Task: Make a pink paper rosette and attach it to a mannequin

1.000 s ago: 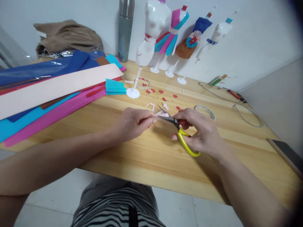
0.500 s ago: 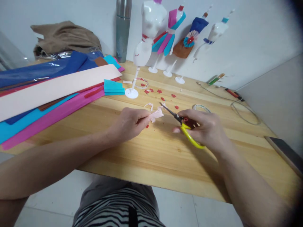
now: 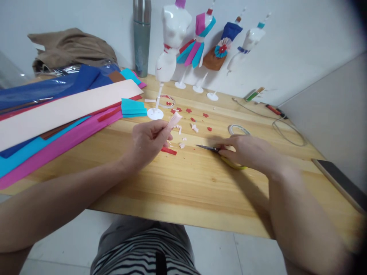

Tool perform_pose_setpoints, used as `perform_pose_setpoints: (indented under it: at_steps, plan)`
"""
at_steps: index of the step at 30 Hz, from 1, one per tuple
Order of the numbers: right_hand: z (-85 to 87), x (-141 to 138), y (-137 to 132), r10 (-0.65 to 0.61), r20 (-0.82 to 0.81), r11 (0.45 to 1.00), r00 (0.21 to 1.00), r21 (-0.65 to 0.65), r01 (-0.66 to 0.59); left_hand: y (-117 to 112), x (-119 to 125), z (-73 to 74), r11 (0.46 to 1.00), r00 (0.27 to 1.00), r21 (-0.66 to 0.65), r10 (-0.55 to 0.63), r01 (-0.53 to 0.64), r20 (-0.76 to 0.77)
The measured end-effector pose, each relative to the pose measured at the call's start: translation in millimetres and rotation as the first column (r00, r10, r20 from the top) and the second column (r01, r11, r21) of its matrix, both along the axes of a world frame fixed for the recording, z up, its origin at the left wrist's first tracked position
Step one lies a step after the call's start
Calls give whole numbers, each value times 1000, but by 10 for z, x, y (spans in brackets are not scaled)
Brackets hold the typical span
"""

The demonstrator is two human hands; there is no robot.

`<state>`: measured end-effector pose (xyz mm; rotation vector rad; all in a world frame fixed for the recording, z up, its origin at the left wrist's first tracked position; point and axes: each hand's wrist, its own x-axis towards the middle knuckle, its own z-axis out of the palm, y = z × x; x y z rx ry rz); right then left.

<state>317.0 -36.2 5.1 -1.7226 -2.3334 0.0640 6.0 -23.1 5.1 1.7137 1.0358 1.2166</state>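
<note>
Between the thumb and fingers of my left hand (image 3: 150,143) is a small folded strip of pale pink crepe paper (image 3: 174,120), held just above the table. My right hand (image 3: 248,152) grips yellow-handled scissors (image 3: 208,148) low at the tabletop, blades pointing left and looking closed. Pale pink scraps (image 3: 194,127) and a red strip (image 3: 169,151) lie around and below my left hand. Beyond them are several small red paper flowers (image 3: 188,110). Nearest to my left hand at the back stands a white mini mannequin (image 3: 166,67) with a red band at its waist.
Long crepe paper sheets (image 3: 71,103) are stacked at the left. Behind stand a grey-green thermos (image 3: 141,49) and more mannequins, some dressed in paper (image 3: 197,42). To the right lie a tape roll (image 3: 238,130), a cable (image 3: 286,135), a red-black tool (image 3: 275,110) and a phone (image 3: 340,183).
My right hand has turned palm-down and lowered the scissors to the tabletop. My left hand has shifted left and up with the pink strip, uncovering the red strip and scraps.
</note>
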Motion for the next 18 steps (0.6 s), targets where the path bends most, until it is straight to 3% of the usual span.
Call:
perform_pose_setpoints:
  at_steps: [3,7,11,15,18]
  plan:
    - [-62,-15,169,-80,23,995,997,57,79,-7,4,3,1000,1000,-13,6,-5,13]
    - [-166,11,554,-100,-125,993,987,53,108,-1,2,-16,1000,1000,-15,-17,17,19]
    - [-291,105,767,-182,-157,979,971,66,194,11,-8,-35,999,999,-3,-34,34,19]
    - [-371,125,739,-253,-205,967,946,-60,246,12,-10,-24,1000,1000,-8,-23,24,16]
    - [-340,11,688,-220,-366,969,904,-188,160,6,4,-28,1000,999,-11,-29,29,21]
